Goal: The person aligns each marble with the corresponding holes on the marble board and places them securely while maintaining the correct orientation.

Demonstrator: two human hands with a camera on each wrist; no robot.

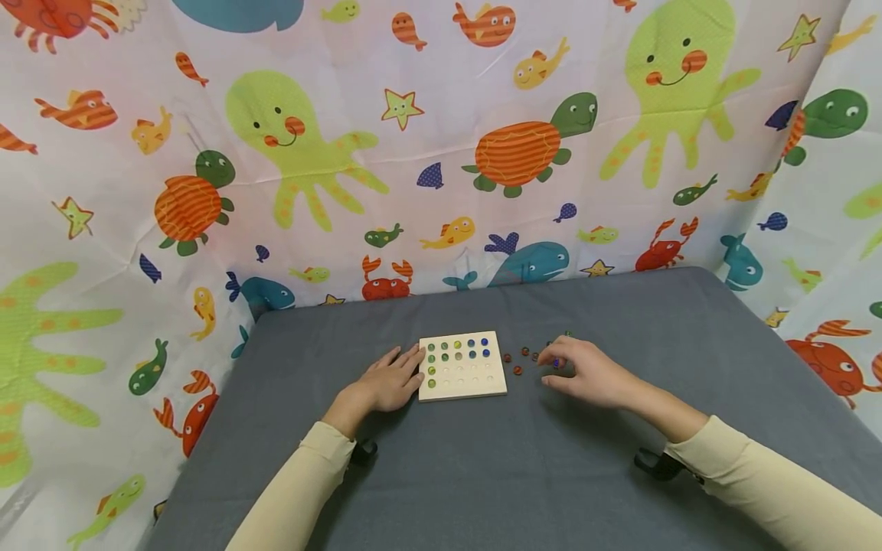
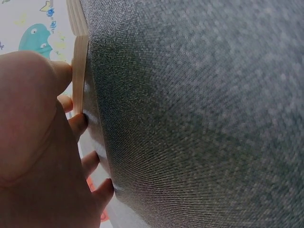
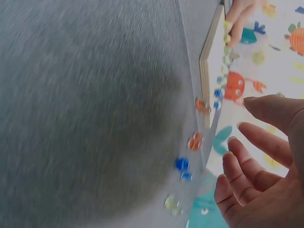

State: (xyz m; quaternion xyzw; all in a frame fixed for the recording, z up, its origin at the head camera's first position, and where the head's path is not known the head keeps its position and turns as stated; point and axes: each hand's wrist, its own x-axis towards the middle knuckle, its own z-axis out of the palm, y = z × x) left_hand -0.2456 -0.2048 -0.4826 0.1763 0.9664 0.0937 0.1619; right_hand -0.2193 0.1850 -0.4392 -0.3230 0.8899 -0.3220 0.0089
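A pale wooden board (image 1: 468,391) with rows of shallow round hollows lies flat on the table. Glass marbles fill its two far rows and its left column, green and yellow toward the left, blue (image 1: 485,353) at the right. My left hand (image 1: 389,380) rests by the board's left side, fingers spread, thumb and fingertips at its edge in the left wrist view. Right of the board my right hand (image 1: 586,373) hovers over loose marbles, fingers loosely bent, nothing between them. Below the fingers in the right wrist view lie an orange marble (image 3: 194,141) and a blue marble (image 3: 182,164).
Several loose orange-red marbles (image 1: 517,370) lie between the board and my right hand. A green marble (image 1: 568,334) sits just beyond that hand. Grey cloth covers the table (image 1: 455,474). A white curtain (image 1: 427,191) printed with sea animals hangs behind and at both sides.
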